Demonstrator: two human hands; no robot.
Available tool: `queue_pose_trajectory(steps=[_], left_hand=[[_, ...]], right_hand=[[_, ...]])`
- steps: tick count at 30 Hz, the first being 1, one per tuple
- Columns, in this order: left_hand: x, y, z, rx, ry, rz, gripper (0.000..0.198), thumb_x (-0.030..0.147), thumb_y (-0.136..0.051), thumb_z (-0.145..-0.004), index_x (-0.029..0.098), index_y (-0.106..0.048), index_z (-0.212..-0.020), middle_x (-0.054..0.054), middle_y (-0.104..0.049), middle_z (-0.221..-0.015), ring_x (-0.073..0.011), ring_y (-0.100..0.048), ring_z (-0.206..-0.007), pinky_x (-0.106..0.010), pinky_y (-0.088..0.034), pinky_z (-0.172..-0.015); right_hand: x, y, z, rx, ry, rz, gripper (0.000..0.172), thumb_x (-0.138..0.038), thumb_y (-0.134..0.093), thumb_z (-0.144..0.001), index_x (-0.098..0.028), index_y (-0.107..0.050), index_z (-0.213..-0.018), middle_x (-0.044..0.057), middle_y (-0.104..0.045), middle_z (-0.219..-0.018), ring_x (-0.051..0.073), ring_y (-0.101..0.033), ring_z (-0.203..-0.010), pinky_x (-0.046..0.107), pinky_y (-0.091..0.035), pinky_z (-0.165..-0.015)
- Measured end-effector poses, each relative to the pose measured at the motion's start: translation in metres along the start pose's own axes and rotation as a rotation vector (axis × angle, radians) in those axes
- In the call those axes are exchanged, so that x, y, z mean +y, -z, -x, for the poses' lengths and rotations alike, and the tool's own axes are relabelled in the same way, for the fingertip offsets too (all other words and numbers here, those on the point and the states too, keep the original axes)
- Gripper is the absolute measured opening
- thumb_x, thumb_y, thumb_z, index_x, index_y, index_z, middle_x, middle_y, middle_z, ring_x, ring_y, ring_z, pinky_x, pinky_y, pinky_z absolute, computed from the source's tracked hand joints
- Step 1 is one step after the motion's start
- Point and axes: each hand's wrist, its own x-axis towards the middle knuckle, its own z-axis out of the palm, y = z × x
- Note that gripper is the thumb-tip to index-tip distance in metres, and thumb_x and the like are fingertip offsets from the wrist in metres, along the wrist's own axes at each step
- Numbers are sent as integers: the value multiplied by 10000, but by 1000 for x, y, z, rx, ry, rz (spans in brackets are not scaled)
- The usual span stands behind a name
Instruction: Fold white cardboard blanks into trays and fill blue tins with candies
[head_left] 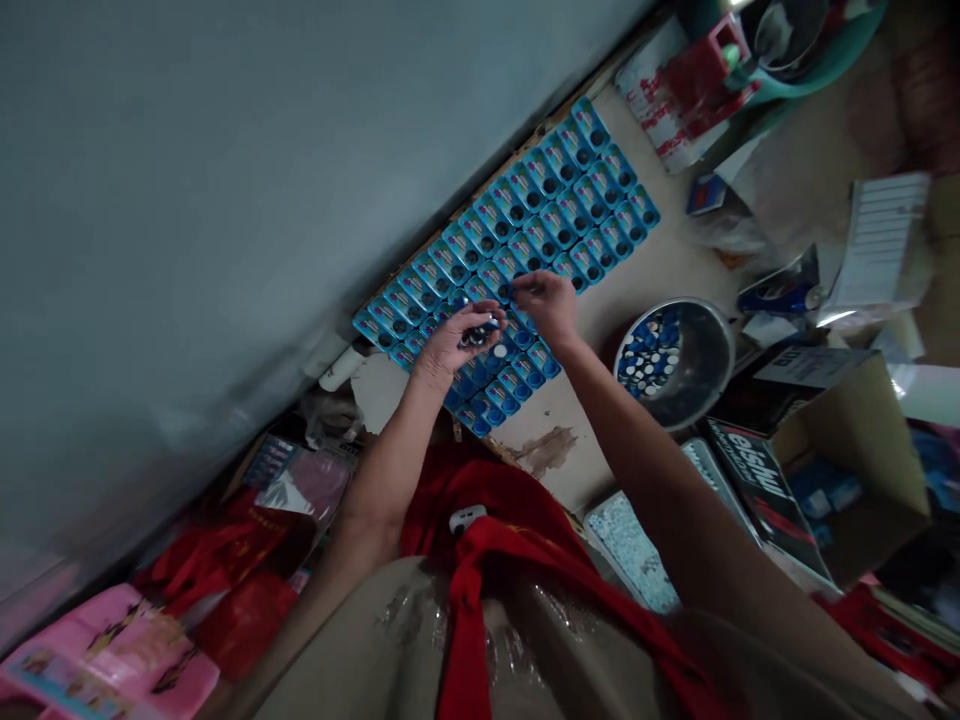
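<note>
Rows of small blue printed packs (491, 215), each with a round dark spot at one end, lie side by side along the wall. My left hand (457, 340) is cupped over the near rows, its fingers curled around several small shiny round pieces (480, 335), blue and silvery. To its right, my right hand (551, 305) reaches over the packs with fingertips pinched together; what they hold, if anything, is too small to make out. A loose white disc (500, 351) shows on the packs just below my hands.
A metal bowl (712, 350) of blue and white round pieces stands to the right. Beyond it is an open cardboard box (855, 450), with a tray of pale blue bits (630, 545) nearer me. A red cloth (465, 590) covers my lap; the wall (225, 200) borders the left.
</note>
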Motion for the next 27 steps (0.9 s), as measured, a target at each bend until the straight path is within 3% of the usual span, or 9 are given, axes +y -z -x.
queue_pose_trajectory(steps=[5,9,13,15,17,19,23,27], left_hand=[[18,14,12,59,-154,-24,150,152,-724,-862,164,-772,-1003,-43,-815,-995,-156,-779,-984,-295,-615,-976],[27,21,23,68,-153,31,173,227,-654,-961,155,-782,-1053,-77,-824,-1021,-202,-789,-1062,-330,-631,-993],[30,21,24,121,-171,98,156,226,-647,-983,169,-775,-1052,-66,-822,-1039,-203,-791,-1052,-350,-633,-1014],[30,21,27,147,-190,119,149,225,-639,-993,173,-770,-1041,-57,-819,-1028,-194,-791,-1041,-341,-631,-1016],[28,22,34,167,-191,120,144,221,-637,-992,173,-766,-1033,-52,-819,-1017,-187,-792,-1032,-331,-631,-1014],[26,25,42,183,-185,109,138,212,-644,-982,171,-763,-1038,-54,-821,-1020,-182,-795,-1015,-334,-632,-1014],[19,28,52,206,-180,95,127,204,-649,-972,163,-756,-1027,-58,-821,-995,-176,-799,-957,-336,-640,-979],[11,22,48,211,-153,86,110,215,-668,-962,174,-756,-1014,-51,-817,-979,-168,-799,-916,-315,-643,-941]], right_hand=[[-21,-10,-8,-82,48,310,110,-203,-695,-779,-230,-752,-869,65,-786,-981,262,-726,-961,368,-552,-884],[-31,-17,-18,-134,-43,480,134,-214,-775,-802,-214,-705,-916,103,-762,-1050,325,-700,-1051,414,-527,-895],[-33,-15,-38,-143,-61,514,126,-283,-736,-920,-171,-678,-926,103,-729,-1020,282,-684,-1073,401,-493,-933],[-32,-9,-41,-153,-30,528,156,-285,-797,-868,-176,-688,-887,87,-733,-995,264,-682,-1020,390,-501,-911],[-28,-2,-31,-161,11,489,181,-280,-855,-796,-195,-709,-862,64,-737,-935,253,-678,-927,374,-521,-857],[-20,4,-12,-128,53,404,136,-295,-812,-832,-209,-750,-917,51,-736,-906,241,-671,-874,362,-528,-829],[1,0,36,-30,112,333,224,-265,-632,-936,-237,-789,-1093,89,-737,-1111,245,-664,-1026,352,-517,-924],[9,-6,47,-2,110,290,235,-218,-564,-912,-231,-777,-1009,87,-735,-1119,248,-673,-1080,365,-534,-969]])
